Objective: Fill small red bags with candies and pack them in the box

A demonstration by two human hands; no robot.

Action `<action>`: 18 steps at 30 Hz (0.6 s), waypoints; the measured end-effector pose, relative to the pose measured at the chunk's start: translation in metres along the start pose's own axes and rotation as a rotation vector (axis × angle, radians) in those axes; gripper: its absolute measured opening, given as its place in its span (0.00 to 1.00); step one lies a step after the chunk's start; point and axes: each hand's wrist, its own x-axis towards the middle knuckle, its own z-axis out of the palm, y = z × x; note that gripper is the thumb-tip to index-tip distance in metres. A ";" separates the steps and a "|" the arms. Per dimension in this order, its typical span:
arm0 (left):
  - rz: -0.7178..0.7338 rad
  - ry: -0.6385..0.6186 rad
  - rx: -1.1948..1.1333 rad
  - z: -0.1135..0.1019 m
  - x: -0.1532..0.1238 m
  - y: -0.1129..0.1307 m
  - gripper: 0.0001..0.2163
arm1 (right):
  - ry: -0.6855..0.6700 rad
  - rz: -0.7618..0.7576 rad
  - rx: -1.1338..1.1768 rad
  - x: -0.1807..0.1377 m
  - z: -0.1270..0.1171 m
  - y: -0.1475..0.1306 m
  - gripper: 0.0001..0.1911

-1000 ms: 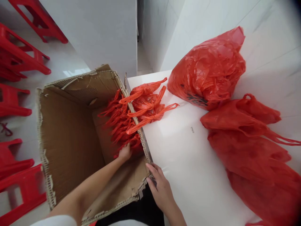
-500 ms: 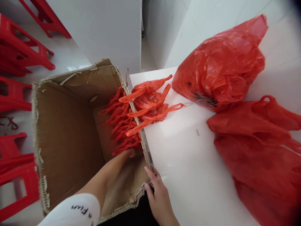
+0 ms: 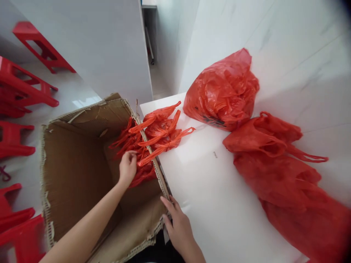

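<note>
A torn cardboard box [image 3: 74, 171] stands open beside a white table [image 3: 219, 204]. A bunch of red plastic bags [image 3: 153, 135] hangs over the box's right wall, half inside and half on the table. My left hand [image 3: 127, 168] reaches into the box, its fingers closed on the red bags [image 3: 128, 140] hanging inside. My right hand [image 3: 175, 224] rests on the box's near right corner, fingers curled over the cardboard edge.
A stuffed red plastic bag [image 3: 222, 93] sits at the table's far end against the wall. A stack of flat red bags [image 3: 287, 182] lies along the table's right side. Red plastic stools [image 3: 19, 95] stand on the floor to the left.
My left hand has come up from deep in the box to the upper part of the hanging red bags. My right hand has stayed on the box corner. The view has shifted.
</note>
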 end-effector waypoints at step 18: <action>0.209 -0.805 -0.349 -0.036 -0.032 0.104 0.15 | 0.041 -0.055 -0.005 0.000 0.001 0.004 0.31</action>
